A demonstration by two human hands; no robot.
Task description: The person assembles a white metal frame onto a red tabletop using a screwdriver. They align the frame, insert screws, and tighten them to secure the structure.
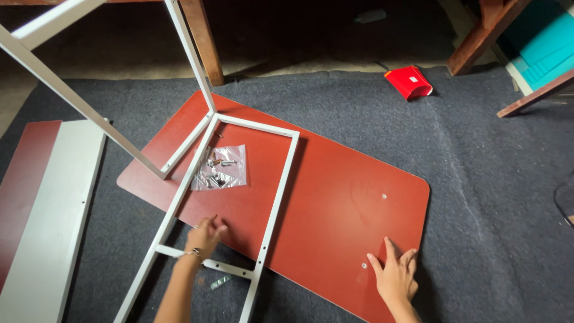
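Note:
A red-brown board (335, 197) with rounded corners lies flat on a dark grey carpet. A white metal frame (281, 185) rests across its left half. My left hand (205, 234) reaches over the frame's lower crossbar, fingers curled down on the board as if pinching something small; what it holds I cannot make out. My right hand (396, 274) lies flat with fingers spread on the board's near right corner, beside a small fitting hole. A clear plastic bag of screws (220, 167) lies on the board inside the frame.
A second white frame (78, 101) stands tilted at upper left. A white panel (51, 221) and a red-brown panel (24, 185) lie at left. A red container (408, 82) sits on the carpet behind. Wooden furniture legs (203, 39) stand at the back. A small clear packet (219, 282) lies near the crossbar.

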